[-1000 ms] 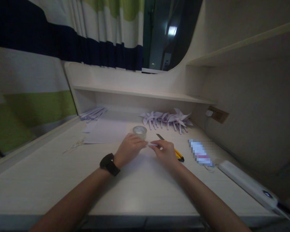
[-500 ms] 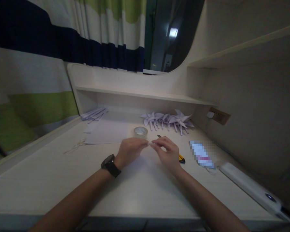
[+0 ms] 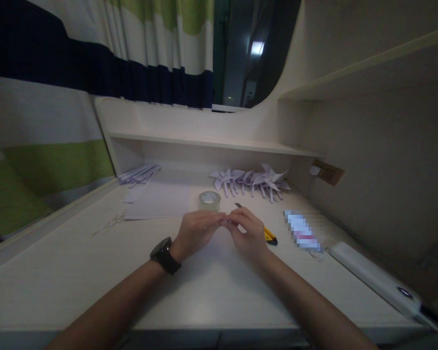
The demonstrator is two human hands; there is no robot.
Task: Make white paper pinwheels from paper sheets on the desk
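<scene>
My left hand [image 3: 200, 232] and my right hand [image 3: 248, 234] meet at the fingertips over the middle of the desk. Both are closed in a pinch. A small whitish bit shows between the fingers, too small and too covered to name. Just beyond my left fingers stands a roll of clear tape [image 3: 209, 206]. A yellow and black utility knife [image 3: 270, 236] lies partly behind my right hand, its blade tip showing past the knuckles. A dark watch is on my left wrist.
Several white paper pinwheels [image 3: 270, 180] lie at the back right. White paper sheets [image 3: 160, 197], folded paper strips [image 3: 138, 175] and thin pale strands [image 3: 111, 223] are at the left. A blurred-out phone [image 3: 302, 231] and a long white device [image 3: 372, 277] lie right. A shelf [image 3: 204, 141] overhangs the back.
My fingertips have come closer together, and my left fingers now reach over to the right fingers. The whole view has shifted slightly.
</scene>
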